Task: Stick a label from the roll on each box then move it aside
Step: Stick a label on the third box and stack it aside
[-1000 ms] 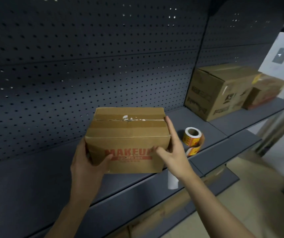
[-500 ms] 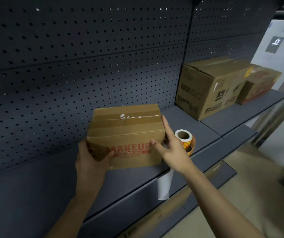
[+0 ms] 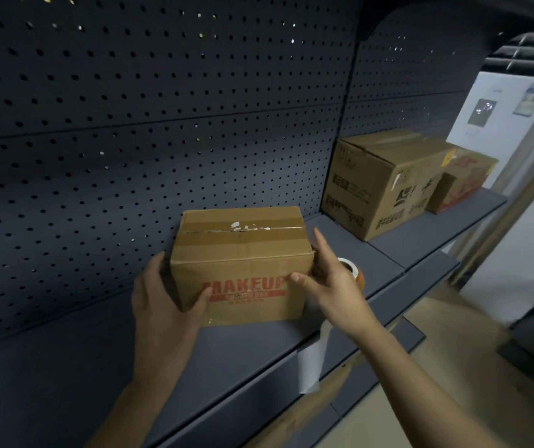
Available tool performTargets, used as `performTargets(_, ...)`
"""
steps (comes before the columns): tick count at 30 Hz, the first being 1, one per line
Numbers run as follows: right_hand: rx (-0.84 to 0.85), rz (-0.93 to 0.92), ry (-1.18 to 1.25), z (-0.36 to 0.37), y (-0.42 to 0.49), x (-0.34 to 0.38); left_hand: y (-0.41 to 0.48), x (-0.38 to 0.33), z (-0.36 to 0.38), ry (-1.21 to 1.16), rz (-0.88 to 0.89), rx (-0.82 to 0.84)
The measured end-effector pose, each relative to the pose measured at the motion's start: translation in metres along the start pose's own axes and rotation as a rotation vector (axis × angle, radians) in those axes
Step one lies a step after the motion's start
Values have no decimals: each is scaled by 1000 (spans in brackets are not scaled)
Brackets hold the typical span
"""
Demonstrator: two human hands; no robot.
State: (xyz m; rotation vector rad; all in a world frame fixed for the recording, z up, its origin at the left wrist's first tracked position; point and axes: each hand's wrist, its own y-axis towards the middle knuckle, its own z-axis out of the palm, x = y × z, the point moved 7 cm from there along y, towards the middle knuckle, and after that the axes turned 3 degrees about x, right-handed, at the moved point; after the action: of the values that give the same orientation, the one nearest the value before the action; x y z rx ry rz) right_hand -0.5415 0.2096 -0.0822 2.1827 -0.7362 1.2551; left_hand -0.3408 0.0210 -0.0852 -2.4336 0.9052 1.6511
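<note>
A small cardboard box (image 3: 243, 253) printed MAKEUP in red, with brown tape across its top, is at the shelf's (image 3: 65, 367) front. My left hand (image 3: 165, 305) grips its left side, thumb on the front face. My right hand (image 3: 330, 282) presses straight fingers against its right side, thumb tip touching the front. The label roll (image 3: 354, 273) stands on the shelf just behind my right hand and is mostly hidden by it. A white backing strip (image 3: 310, 367) from the roll hangs over the shelf edge.
A large cardboard box (image 3: 385, 185) and a smaller one (image 3: 466, 179) stand further right on the shelf. A dark pegboard wall (image 3: 162, 124) backs the shelf. Cardboard lies on a lower shelf (image 3: 372, 425).
Both hands keep the same hold on the box. The box has shifted only slightly, and my right hand now covers more of the label roll.
</note>
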Motion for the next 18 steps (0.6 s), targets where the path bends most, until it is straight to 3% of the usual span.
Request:
performTargets(4,-137,-1,-89,-16,-10,-1,-20,-22,-10,40,104,-50)
performTargets(10,-329,-69,-408,-39,-39,-3,-32,-21,29,37,136,164)
performTargets(18,-132,117,-813,-38,-47,-51,-49,-18,104,-41,144,474)
